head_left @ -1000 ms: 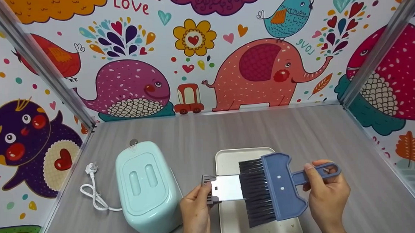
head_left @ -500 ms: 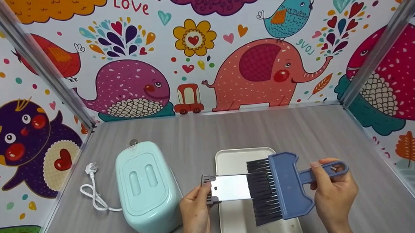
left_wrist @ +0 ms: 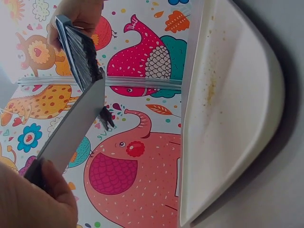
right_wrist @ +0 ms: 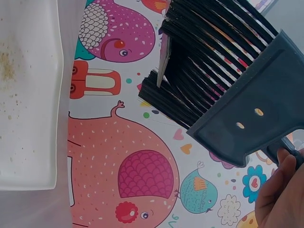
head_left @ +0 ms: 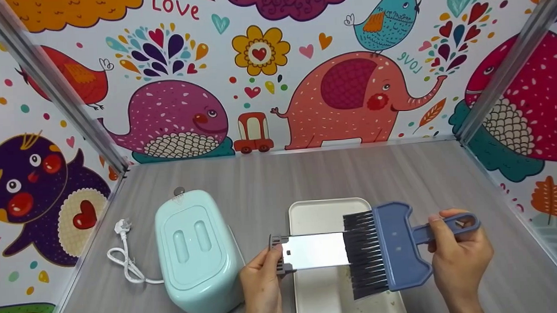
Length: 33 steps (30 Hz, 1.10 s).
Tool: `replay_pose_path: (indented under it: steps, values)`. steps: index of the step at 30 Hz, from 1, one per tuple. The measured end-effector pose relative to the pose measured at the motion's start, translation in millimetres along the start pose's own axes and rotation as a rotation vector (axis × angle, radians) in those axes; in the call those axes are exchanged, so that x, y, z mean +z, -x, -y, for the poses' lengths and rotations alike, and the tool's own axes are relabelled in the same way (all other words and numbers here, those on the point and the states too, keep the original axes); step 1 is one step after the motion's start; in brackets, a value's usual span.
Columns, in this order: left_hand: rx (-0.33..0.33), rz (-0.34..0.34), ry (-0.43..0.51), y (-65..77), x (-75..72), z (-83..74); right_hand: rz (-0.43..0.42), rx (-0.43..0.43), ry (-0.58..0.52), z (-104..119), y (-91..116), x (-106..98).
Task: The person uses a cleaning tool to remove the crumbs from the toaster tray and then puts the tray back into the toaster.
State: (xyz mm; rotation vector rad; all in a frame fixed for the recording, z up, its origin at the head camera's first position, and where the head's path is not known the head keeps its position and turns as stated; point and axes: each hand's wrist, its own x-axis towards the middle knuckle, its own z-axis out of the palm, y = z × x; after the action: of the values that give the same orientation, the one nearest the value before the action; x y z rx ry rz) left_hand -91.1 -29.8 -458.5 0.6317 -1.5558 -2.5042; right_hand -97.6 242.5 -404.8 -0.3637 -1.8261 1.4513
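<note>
My left hand [head_left: 263,284] pinches the grey end of a flat, shiny toaster crumb tray [head_left: 312,251], thumb on top. The handle of a blue hand brush [head_left: 400,247] is gripped in my right hand [head_left: 463,259]. Its black bristles [head_left: 365,255] lie over the crumb tray's far right end and cover it in the head view. From the right wrist, the tray's edge shows among the bristles. Both are held above a cream rectangular tray [head_left: 311,299], whose floor carries brown crumbs [left_wrist: 211,90].
A mint-green toaster [head_left: 196,252] with its lid on stands left of my left hand. Its white cord and plug [head_left: 123,227] lie on the grey table [head_left: 256,176] beside it. Printed walls enclose the table at the back and sides.
My right hand has drawn the brush to the right along the crumb tray, uncovering more of its shiny surface. The left hand and crumb tray have stayed almost still.
</note>
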Motion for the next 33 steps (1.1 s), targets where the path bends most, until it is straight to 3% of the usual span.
replay_pose_path:
  steps: [6, 22, 33]
  values:
    - [0.009, 0.000, 0.000, 0.7, -0.2, 0.3, -0.006, -0.007, 0.044, -0.8, -2.9, -1.6]
    - [0.054, 0.013, -0.051, 0.6, 0.0, 0.4, -0.034, -0.017, 0.018, -1.7, -7.5, -3.8]
    - [0.027, -0.011, -0.062, 0.5, -0.7, 2.2, -0.027, 0.001, 0.095, -0.1, -6.2, -4.5]
